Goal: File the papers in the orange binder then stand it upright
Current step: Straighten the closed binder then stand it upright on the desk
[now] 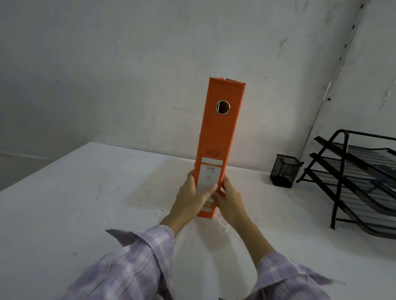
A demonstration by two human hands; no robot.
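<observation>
Binder stands upright on the table, spine facing the camera, gripped low by left hand and right hand. Black cup and tray rack sit to its right, contents unclear.

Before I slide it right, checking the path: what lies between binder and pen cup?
Head view: only bare table between binder and pen cup.

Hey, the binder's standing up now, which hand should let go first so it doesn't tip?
Probably the right hand: it only presses the orange binder from the side. The left hand wraps its thumb across the spine label, so it can steady the binder on the table.
</observation>
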